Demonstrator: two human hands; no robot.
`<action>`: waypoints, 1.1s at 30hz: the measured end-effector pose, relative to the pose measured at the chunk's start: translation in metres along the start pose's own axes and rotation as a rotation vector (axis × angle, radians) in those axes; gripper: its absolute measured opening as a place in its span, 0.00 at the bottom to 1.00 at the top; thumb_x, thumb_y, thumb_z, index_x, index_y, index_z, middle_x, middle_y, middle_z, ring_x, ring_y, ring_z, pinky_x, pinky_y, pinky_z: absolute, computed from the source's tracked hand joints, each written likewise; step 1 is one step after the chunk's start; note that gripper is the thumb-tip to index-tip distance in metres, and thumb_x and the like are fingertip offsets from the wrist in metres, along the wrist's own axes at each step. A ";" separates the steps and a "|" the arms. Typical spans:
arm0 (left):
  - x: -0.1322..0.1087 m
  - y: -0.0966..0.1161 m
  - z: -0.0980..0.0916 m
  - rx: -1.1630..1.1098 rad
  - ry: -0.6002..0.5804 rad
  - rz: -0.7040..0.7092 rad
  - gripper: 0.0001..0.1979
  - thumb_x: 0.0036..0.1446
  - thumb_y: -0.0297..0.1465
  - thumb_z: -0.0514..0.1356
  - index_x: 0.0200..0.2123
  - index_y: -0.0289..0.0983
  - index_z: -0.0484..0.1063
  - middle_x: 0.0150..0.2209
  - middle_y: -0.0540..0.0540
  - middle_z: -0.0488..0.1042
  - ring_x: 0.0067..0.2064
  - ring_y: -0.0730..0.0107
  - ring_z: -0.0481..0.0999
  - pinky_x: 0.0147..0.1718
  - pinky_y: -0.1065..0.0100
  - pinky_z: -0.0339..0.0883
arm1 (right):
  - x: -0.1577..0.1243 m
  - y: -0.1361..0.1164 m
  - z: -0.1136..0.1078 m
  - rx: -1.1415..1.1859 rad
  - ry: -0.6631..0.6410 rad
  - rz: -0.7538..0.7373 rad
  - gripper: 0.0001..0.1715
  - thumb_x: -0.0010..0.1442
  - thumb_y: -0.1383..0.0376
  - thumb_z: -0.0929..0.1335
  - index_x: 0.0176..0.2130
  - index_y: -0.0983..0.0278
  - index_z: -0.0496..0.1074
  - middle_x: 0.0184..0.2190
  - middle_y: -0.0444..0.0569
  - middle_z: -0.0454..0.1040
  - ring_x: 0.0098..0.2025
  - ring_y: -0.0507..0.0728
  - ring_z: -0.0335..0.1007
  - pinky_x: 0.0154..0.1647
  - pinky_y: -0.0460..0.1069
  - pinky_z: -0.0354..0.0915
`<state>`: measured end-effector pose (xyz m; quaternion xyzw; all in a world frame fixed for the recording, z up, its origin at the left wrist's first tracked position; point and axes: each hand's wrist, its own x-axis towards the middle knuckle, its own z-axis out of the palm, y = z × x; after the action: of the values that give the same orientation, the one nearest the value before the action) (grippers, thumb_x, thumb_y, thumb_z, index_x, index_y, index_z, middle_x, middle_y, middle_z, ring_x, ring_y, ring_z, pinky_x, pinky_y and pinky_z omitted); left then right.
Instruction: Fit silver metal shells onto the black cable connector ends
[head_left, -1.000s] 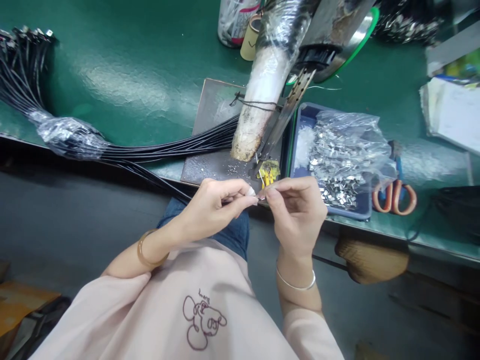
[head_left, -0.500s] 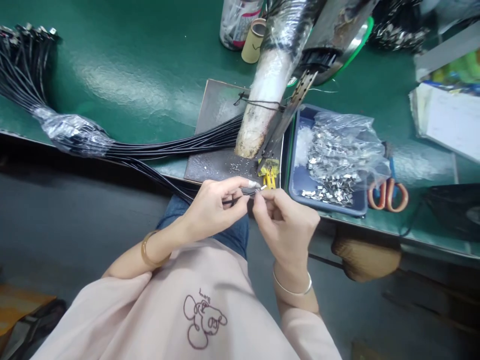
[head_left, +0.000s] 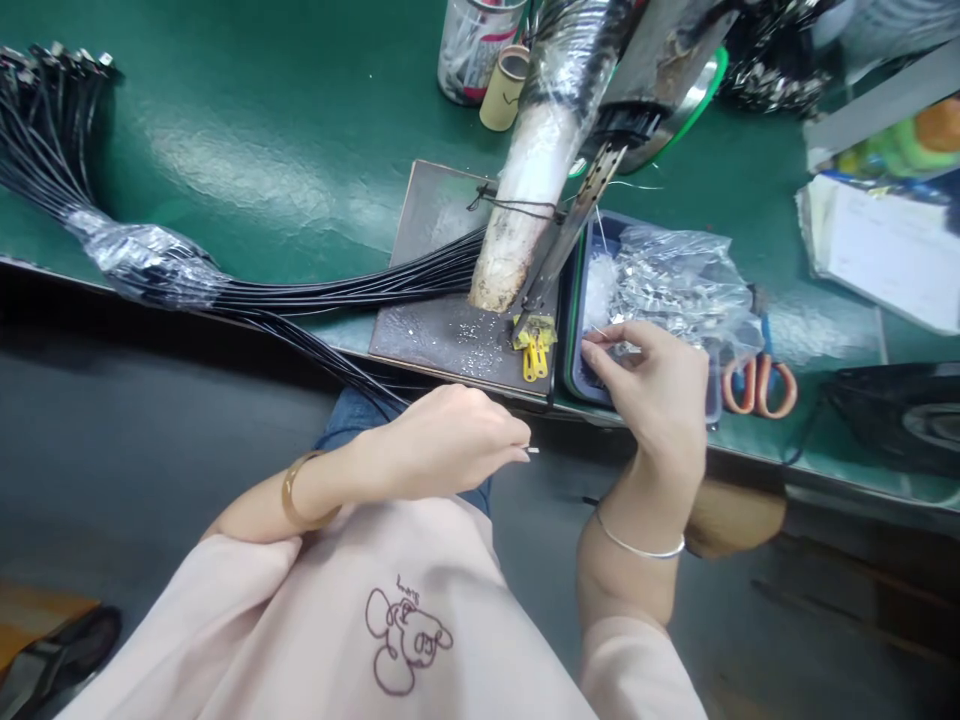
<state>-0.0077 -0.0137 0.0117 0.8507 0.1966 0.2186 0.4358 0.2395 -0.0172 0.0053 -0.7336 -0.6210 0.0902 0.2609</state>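
My left hand is closed, knuckles up, in front of the table edge. A small silver metal connector pokes out from its fingertips; the black cable behind it is hidden by the hand. Over the left side of a blue tray, my right hand has thumb and forefinger pinched together. A thin wire shows at those fingertips, though its course is hard to follow. Many small metal shells and a clear plastic bag lie in the tray, partly behind the right hand.
A soldering iron and a wrapped tube reach down over a dark board with a yellow clip. Bundled black cables run left. Orange-handled scissors lie right of the tray; papers lie farther right.
My hands have parted. The right one moved up and right to the tray; the left one turned palm down and came slightly nearer to me with the connector.
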 end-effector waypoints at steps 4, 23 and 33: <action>0.000 -0.014 -0.009 -0.503 -0.030 -0.190 0.13 0.59 0.31 0.63 0.23 0.33 0.75 0.18 0.52 0.69 0.20 0.80 0.61 0.22 0.74 0.55 | 0.002 -0.003 -0.003 -0.029 -0.090 0.059 0.10 0.54 0.59 0.71 0.26 0.61 0.72 0.14 0.37 0.63 0.17 0.50 0.54 0.26 0.49 0.54; 0.006 -0.012 0.006 -0.626 0.555 -0.392 0.04 0.52 0.28 0.63 0.29 0.34 0.71 0.18 0.55 0.64 0.20 0.81 0.60 0.21 0.76 0.56 | -0.036 -0.033 0.007 0.366 0.485 -0.095 0.03 0.57 0.67 0.73 0.34 0.59 0.81 0.30 0.48 0.78 0.28 0.54 0.70 0.21 0.48 0.57; 0.004 -0.006 0.013 -0.220 0.649 -0.274 0.08 0.54 0.25 0.61 0.25 0.35 0.67 0.20 0.57 0.62 0.21 0.83 0.58 0.20 0.80 0.54 | -0.064 -0.070 0.033 0.548 0.218 -0.079 0.10 0.61 0.69 0.72 0.43 0.57 0.78 0.32 0.40 0.78 0.17 0.43 0.48 0.16 0.44 0.52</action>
<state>0.0020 -0.0168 0.0008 0.6508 0.4121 0.4365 0.4648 0.1502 -0.0629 -0.0002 -0.6164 -0.5700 0.1649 0.5177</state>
